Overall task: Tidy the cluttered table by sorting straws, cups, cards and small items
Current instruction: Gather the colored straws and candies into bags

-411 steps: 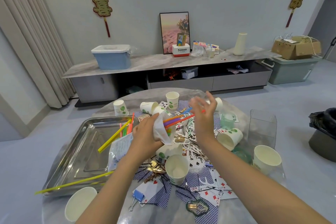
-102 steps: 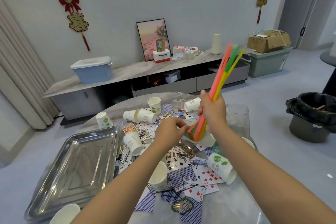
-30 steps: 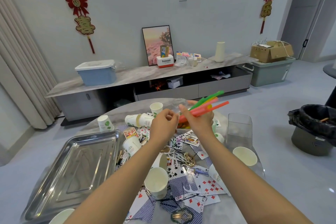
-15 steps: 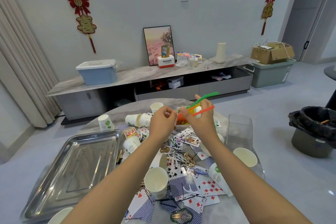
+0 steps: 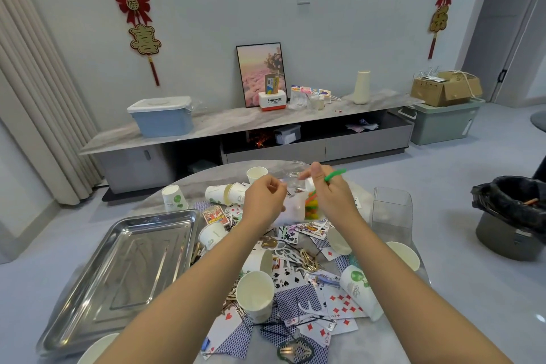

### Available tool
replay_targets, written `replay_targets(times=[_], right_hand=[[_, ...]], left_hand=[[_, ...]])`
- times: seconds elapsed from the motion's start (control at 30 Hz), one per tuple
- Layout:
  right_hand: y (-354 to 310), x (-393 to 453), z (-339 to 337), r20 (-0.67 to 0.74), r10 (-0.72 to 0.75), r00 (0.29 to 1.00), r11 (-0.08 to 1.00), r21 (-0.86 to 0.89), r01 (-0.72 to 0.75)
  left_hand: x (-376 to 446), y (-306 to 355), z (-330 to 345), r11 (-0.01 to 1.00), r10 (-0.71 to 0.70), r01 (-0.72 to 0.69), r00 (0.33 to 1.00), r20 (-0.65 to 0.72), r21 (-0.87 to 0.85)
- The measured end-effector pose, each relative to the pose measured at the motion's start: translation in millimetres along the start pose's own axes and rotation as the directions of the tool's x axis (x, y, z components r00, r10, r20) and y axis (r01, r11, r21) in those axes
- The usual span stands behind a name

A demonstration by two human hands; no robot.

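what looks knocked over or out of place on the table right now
Several paper cups lie tipped on their sides: two nested ones at the far edge, and one with a green print on the scattered playing cards. The steel tray holds nothing, while cards and clips sprawl beside it.

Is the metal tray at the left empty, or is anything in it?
Empty. The metal tray shows only its bare, shiny base; the playing cards and paper cups lie on the table beside it.

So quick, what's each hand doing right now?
Left hand: fingers curled, pinching the clear bag.
Right hand: gripping the straws.
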State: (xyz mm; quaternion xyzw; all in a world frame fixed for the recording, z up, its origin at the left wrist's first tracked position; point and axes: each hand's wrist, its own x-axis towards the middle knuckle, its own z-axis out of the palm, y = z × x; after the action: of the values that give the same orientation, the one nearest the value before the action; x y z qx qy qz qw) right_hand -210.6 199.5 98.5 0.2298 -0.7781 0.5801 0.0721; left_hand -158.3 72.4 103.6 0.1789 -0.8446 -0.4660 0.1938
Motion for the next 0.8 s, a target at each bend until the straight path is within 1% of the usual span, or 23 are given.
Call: replay_targets(times=[0.07,0.13,0.23,0.3,0.4,0.57,0.67,0.8], right_hand=[[0.8,-5.3,-0.7,0.027,0.049,0.998,0.998,0.032,-0.049],[3.1,-10.6,-0.2,0.018,0.068,0.998,0.996,0.054,-0.069],[9.0,-10.8,0.4,-0.003,0.119,0.993,0.988,0.098,-0.118],[10.9,-7.6,0.2,-0.013,0.128,0.992,0.986,0.105,-0.126],[13.9,-3.9,0.2,-0.03,0.129,0.991,0.986,0.114,-0.125],[11.2,-4.1,0.0,-0.03,0.156,0.987,0.981,0.125,-0.151],[9.5,-3.5,-2.6,-0.057,0.161,0.985,0.979,0.135,-0.152],[14.9,0.8,-5.8,-0.11,0.086,0.99,0.994,0.072,-0.079]], left_hand=[[0.2,-3.8,2.9,1.0,-0.021,0.021,1.0,0.021,-0.005],[-0.6,-7.5,7.1,1.0,-0.025,0.025,0.996,0.084,0.003],[-5.8,-12.4,15.9,0.994,-0.018,-0.008,0.97,0.241,0.107],[-9.1,-14.7,22.4,0.985,-0.028,-0.021,0.96,0.278,0.173],[-10.0,-16.3,32.1,0.952,-0.004,-0.068,0.972,0.235,0.297],[-10.9,-10.7,40.8,0.933,0.036,-0.111,0.975,0.221,0.341],[-10.1,-9.6,39.6,0.95,0.039,-0.093,0.982,0.184,0.298],[-10.5,-5.9,32.5,0.978,0.027,-0.052,0.992,0.125,0.201]])
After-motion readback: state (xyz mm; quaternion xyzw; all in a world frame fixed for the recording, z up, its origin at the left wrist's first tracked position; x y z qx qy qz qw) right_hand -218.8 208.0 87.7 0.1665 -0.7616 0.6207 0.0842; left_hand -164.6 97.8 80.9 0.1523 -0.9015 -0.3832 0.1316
